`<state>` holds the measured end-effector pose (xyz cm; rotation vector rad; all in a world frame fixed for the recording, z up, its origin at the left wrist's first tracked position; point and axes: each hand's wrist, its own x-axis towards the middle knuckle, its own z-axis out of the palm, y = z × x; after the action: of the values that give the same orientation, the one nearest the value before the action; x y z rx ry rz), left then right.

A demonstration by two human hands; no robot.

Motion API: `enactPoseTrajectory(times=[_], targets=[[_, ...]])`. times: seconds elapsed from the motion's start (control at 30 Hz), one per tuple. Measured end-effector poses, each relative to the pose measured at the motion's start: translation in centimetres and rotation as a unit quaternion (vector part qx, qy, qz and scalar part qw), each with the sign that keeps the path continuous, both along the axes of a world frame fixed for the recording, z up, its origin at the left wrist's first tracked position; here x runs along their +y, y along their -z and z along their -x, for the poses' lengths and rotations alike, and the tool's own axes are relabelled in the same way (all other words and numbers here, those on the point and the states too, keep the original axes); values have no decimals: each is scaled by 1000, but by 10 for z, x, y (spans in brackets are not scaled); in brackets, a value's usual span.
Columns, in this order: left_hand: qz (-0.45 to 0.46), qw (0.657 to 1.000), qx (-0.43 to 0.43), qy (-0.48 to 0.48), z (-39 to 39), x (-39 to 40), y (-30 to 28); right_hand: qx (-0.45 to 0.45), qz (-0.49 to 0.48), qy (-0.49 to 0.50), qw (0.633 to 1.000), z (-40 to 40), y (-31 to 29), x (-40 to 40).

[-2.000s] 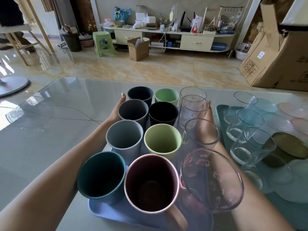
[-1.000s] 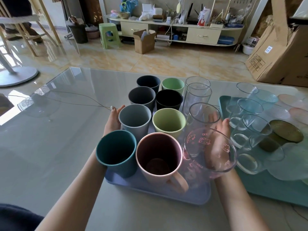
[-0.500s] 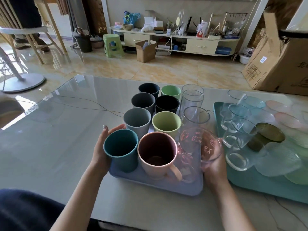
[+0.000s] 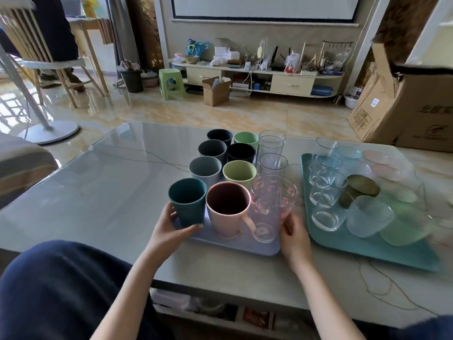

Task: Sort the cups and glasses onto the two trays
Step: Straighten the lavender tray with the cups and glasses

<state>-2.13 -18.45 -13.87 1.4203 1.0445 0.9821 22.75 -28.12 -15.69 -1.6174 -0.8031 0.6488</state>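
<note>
The lilac tray (image 4: 235,246) has been drawn towards 6 o'clock, its near corners now clasped by the left hand (image 4: 169,231) and right hand (image 4: 293,238), so sorting seems nearly finished.

A single head-worn wide-angle view looks forward and down, close over the surface (image 4: 103,192), with the room's floor (image 4: 245,114) beyond.

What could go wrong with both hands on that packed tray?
The lilac tray is crowded. If it jolts, the tall glasses along its right side could knock together or tip. The printed glass beside the right hand looks top-heavy. The left hand presses on the teal cup, which might slide into the pink mug.
</note>
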Motion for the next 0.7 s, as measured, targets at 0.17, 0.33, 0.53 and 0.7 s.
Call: enactPoseTrajectory(times=[0.17,0.33,0.53,0.7], targets=[[-30,996,64,-55,-3,9,-4,-56,16,-1,998,7,-5,-13],[-5,995,84,-46,4,11,-10,-57,16,-7,998,8,-8,-17],[-21,993,101,-49,9,12,-3,-105,40,0,994,9,-5,-15],[-41,992,108,-43,6,12,-1,-110,41,-2,993,9,-7,-14]])
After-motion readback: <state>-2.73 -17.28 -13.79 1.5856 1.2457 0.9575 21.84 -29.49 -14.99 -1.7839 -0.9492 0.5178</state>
